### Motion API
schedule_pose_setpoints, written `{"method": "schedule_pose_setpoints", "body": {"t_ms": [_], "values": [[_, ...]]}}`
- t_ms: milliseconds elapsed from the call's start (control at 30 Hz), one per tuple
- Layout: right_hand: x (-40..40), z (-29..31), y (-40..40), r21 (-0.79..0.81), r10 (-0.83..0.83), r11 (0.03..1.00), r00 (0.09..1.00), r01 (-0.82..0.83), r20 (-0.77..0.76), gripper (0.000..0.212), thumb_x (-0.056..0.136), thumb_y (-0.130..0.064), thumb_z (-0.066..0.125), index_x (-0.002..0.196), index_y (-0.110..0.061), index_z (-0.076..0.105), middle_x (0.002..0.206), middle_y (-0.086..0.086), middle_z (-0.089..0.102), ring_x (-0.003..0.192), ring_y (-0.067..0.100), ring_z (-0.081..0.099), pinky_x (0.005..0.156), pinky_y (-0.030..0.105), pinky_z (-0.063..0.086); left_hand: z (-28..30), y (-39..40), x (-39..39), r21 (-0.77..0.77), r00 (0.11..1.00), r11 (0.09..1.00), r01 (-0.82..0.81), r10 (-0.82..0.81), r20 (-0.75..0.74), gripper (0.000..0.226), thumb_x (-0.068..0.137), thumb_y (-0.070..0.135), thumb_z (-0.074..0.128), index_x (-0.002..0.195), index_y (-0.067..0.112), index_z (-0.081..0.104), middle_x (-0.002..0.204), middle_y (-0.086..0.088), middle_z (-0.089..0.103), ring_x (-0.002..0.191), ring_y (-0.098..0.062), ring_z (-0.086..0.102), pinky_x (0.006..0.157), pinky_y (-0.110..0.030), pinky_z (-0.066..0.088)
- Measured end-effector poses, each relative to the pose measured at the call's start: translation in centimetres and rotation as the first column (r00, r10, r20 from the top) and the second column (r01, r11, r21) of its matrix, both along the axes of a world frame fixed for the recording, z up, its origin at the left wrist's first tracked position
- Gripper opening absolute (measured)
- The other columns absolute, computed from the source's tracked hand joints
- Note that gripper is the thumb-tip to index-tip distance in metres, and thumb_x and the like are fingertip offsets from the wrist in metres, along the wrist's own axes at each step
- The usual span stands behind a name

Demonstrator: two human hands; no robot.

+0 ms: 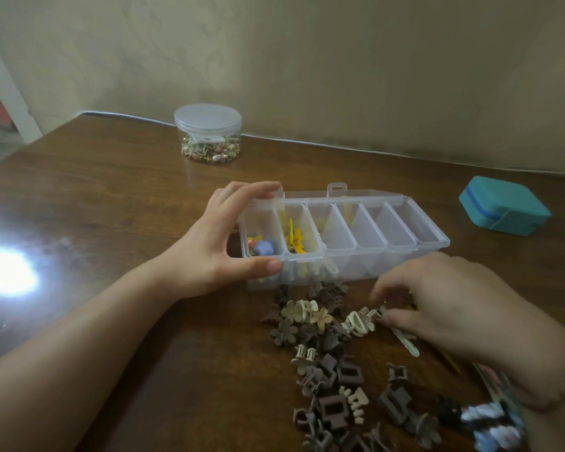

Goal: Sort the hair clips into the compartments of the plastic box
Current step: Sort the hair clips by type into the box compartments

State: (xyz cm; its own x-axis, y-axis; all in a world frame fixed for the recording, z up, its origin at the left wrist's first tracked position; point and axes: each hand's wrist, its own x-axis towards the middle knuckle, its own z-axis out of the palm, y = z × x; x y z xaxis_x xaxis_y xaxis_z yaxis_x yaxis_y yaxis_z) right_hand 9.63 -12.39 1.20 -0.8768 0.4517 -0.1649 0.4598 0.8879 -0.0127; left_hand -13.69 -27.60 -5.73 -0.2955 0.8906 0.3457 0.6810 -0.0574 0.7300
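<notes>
A clear plastic box (pixel 415 246) with a row of compartments lies open on the wooden table. Its leftmost compartment holds a blue and orange clip (pixel 262 246); the one beside it holds yellow clips (pixel 295 238). My left hand (pixel 219 243) grips the box's left end, thumb on the front wall and fingers over the back rim. A pile of brown, beige and cream hair clips (pixel 336 363) spreads in front of the box. My right hand (pixel 454 308) reaches into the pile's upper right, fingertips pinched at a small cream clip (pixel 377 313); the hand is blurred.
A round clear jar (pixel 208 133) with small mixed items stands at the back by the wall. A teal case (pixel 503 205) sits at the far right. A pale flat clip (pixel 405 342) lies under my right hand, striped clips (pixel 490 419) at the lower right. Glare marks the table's left.
</notes>
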Motion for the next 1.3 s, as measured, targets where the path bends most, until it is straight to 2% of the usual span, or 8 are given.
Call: {"method": "schedule_pose_setpoints", "body": {"t_ms": [167,267,467,633,767,900,1000,1300], "values": [[1.7,1.3,1.7,-0.292,0.072,0.953,0.996,-0.081,-0.044,0.007,0.081,-0.046,0.068,0.086,-0.048,0.065,0.087,-0.023,0.064,0.075,-0.006,0.058,0.058,0.018,0.047,0.0,0.0,0.0,0.000,1.000,1.000,-0.001,0.001,0.003,0.092,0.068,0.065,0.067,0.149,0.034,0.036,0.138,0.015,0.043,0.138,-0.011,0.037,0.111,-0.040,0.039],[2.4,2.4,2.8,-0.537,-0.025,0.827,0.944,-0.165,-0.329,0.013,0.071,-0.048,0.074,0.080,-0.039,0.070,0.080,0.005,0.069,0.063,0.019,0.064,0.060,0.047,0.056,0.0,0.0,0.0,0.006,1.000,1.000,0.000,0.000,0.003,0.091,0.068,0.064,0.067,0.149,0.034,0.036,0.139,0.015,0.043,0.138,-0.011,0.037,0.111,-0.038,0.038],[-0.6,0.7,1.0,-0.394,-0.282,0.896,0.420,-0.207,-0.863,0.010,0.078,-0.023,0.076,0.079,-0.031,0.070,0.073,-0.006,0.071,0.051,0.015,0.060,0.047,0.023,0.050,-0.1,0.1,0.0,0.004,1.000,1.000,-0.001,0.001,-0.002,0.092,0.068,0.066,0.067,0.149,0.035,0.036,0.139,0.015,0.043,0.137,-0.010,0.036,0.110,-0.034,0.038],[-1.0,-0.5,-0.1,-0.250,-0.109,0.964,0.722,-0.091,-0.684,0.007,0.075,-0.043,0.067,0.080,-0.039,0.070,0.074,-0.021,0.069,0.056,0.013,0.062,0.052,0.027,0.055,-0.1,0.1,0.0,-0.001,1.000,1.000,0.002,-0.002,-0.005,0.091,0.069,0.065,0.067,0.149,0.035,0.035,0.139,0.015,0.043,0.137,-0.010,0.036,0.110,-0.035,0.038],[0.6,1.4,0.7,-0.297,-0.109,0.951,0.801,-0.088,-0.588,0.002,0.077,-0.037,0.066,0.076,-0.037,0.068,0.077,-0.028,0.065,0.063,0.003,0.060,0.052,0.010,0.046,0.0,0.0,0.0,-0.003,1.000,1.000,0.002,-0.002,0.003,0.092,0.068,0.065,0.067,0.149,0.034,0.036,0.139,0.015,0.042,0.138,-0.012,0.036,0.111,-0.038,0.039],[1.7,1.5,1.9,-0.206,-0.110,0.975,0.983,0.079,-0.145,0.008,0.078,-0.045,0.071,0.071,-0.041,0.070,0.074,-0.030,0.064,0.068,-0.003,0.060,0.053,0.021,0.048,-0.1,0.1,0.0,0.005,1.000,1.000,-0.004,0.004,-0.010,0.091,0.068,0.065,0.067,0.148,0.034,0.036,0.139,0.014,0.043,0.138,-0.014,0.036,0.112,-0.035,0.037],[1.5,1.2,1.9,-0.083,-0.167,0.981,0.980,0.176,0.108,0.013,0.079,-0.055,0.068,0.074,-0.043,0.069,0.069,-0.016,0.063,0.067,-0.001,0.057,0.056,0.022,0.044,-0.1,0.1,0.0,0.007,1.000,1.000,-0.004,0.004,-0.012,0.091,0.068,0.065,0.068,0.148,0.035,0.037,0.139,0.015,0.043,0.138,-0.012,0.036,0.111,-0.033,0.036],[0.1,0.4,0.9,0.022,-0.217,0.976,0.968,0.216,0.129,0.024,0.082,-0.052,0.067,0.102,-0.039,0.068,0.090,-0.015,0.063,0.083,0.002,0.058,0.066,0.024,0.049,0.0,0.0,0.0,0.003,1.000,1.000,-0.005,0.005,-0.014,0.091,0.068,0.066,0.066,0.148,0.035,0.037,0.139,0.016,0.043,0.137,-0.008,0.037,0.109,-0.034,0.038]]}}
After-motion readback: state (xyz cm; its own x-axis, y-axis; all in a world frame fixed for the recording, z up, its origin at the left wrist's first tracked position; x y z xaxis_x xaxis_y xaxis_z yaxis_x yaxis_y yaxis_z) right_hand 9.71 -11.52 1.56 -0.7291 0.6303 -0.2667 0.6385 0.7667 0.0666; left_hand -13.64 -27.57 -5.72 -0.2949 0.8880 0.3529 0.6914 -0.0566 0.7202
